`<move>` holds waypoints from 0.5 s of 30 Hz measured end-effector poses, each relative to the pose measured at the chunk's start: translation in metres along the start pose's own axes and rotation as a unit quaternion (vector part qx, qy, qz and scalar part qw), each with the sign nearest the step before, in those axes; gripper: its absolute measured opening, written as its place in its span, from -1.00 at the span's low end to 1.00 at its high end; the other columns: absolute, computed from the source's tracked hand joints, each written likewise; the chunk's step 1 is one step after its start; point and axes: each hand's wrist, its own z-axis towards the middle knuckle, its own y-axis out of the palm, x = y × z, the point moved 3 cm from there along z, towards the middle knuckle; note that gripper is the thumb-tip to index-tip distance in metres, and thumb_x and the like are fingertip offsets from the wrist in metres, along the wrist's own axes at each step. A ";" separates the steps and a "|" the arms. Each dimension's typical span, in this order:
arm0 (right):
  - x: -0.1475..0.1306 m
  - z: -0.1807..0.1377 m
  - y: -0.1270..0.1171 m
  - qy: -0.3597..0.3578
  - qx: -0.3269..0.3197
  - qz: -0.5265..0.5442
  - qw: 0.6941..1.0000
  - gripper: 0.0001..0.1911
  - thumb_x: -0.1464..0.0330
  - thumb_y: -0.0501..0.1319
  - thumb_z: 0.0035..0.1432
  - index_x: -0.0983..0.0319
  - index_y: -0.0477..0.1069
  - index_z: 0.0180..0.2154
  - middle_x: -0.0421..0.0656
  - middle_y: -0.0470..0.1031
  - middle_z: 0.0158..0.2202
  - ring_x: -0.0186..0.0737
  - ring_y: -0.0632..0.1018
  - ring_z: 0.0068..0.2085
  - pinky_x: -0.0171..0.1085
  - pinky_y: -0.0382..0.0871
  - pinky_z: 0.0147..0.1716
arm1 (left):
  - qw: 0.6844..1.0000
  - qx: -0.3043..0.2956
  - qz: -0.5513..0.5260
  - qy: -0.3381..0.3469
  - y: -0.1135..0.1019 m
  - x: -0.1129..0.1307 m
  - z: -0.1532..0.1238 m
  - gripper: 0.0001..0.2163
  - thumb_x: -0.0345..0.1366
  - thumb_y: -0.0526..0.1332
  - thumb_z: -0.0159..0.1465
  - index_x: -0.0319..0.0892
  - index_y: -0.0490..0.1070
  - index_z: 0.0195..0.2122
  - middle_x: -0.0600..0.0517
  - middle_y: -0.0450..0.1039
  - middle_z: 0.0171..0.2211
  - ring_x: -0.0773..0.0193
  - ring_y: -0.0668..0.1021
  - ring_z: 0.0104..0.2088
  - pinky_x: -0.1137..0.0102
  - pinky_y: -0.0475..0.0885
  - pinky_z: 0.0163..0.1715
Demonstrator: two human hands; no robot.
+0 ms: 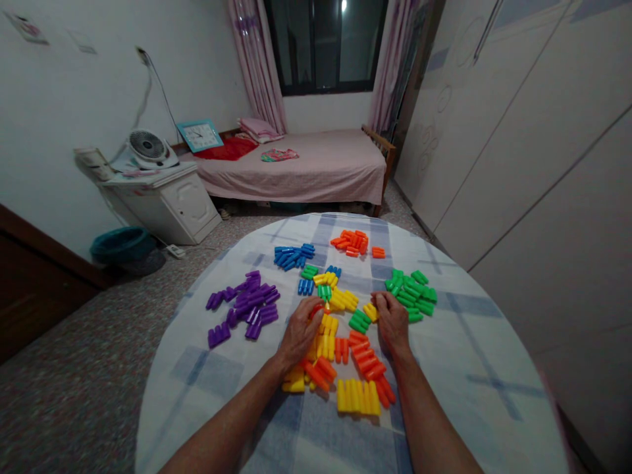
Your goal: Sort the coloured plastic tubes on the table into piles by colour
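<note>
The left hand (301, 329) curls its fingers over a red piece (316, 309) at the top of the mixed pile (345, 368), which lies mid-table between both wrists. The right hand (392, 322) rests with bent fingers beside a yellow piece (370, 311); whether it grips anything cannot be told. Purple pieces (247, 306), blue pieces (293, 255), orange pieces (353, 242) and green pieces (412, 293) lie grouped around on the checked tablecloth (469, 368).

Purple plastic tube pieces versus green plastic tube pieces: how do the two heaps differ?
The purple plastic tube pieces lie left of the left hand, a clear gap away; the green plastic tube pieces lie close beside the right hand. The purple heap sprawls with loose stragglers; the green heap is tighter. Both are single-colour heaps of short rounded pieces on the checked tablecloth.
</note>
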 end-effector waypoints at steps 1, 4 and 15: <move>0.000 0.000 0.000 -0.001 0.000 0.001 1.000 -0.59 0.15 -0.03 0.15 0.25 0.49 -0.29 -0.07 0.57 -0.35 -0.15 0.53 -0.30 -0.26 0.31 -0.30 | 1.000 0.022 0.017 0.011 -0.005 -0.001 0.005 -0.72 -0.22 0.01 0.33 -0.16 0.39 -0.03 -0.10 0.38 0.02 0.20 0.41 0.08 0.24 0.28 0.13; -0.001 0.000 0.000 -0.003 0.000 0.002 1.000 -0.59 0.15 -0.03 0.15 0.24 0.49 -0.29 -0.07 0.57 -0.34 -0.14 0.53 -0.29 -0.25 0.31 -0.30 | 0.992 0.084 0.084 0.034 -0.019 -0.011 0.030 -0.71 -0.23 0.03 0.31 -0.17 0.40 -0.03 -0.13 0.35 0.06 0.14 0.36 0.13 0.15 0.22 0.16; -0.003 -0.001 -0.001 0.002 -0.003 0.000 1.000 -0.59 0.15 -0.04 0.16 0.24 0.49 -0.29 -0.08 0.57 -0.35 -0.15 0.53 -0.30 -0.27 0.31 -0.31 | 0.993 0.005 0.120 0.009 0.001 -0.060 0.086 -0.67 -0.22 0.06 0.28 -0.17 0.40 0.02 -0.14 0.33 0.10 0.08 0.33 0.16 0.10 0.20 0.18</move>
